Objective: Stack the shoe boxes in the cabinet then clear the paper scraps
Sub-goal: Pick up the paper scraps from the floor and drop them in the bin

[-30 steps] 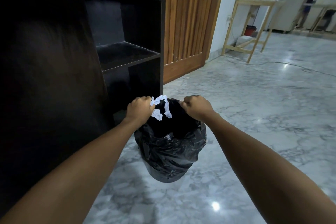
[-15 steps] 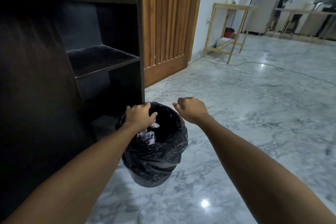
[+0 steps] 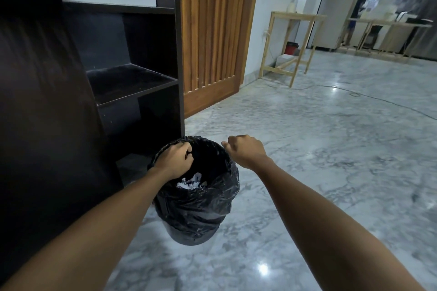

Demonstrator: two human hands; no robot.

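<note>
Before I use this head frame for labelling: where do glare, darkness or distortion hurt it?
Head view: a bright ceiling-light glare spot sits on the marble floor; the dark cabinet at left loses nearly all detail; the wide-angle lens bows the wooden door. The white paper scraps in the bin show clearly, as do the left hand and right hand.

Left hand [image 3: 173, 159] curls over the near-left rim of the bin [image 3: 196, 215], fingers on the black liner. Right hand [image 3: 246, 150] hangs fisted just beside the right rim, holding nothing visible. White scraps [image 3: 190, 183] lie inside. Dark cabinet [image 3: 132, 82] stands behind, on the marble floor [image 3: 319, 149].
</note>
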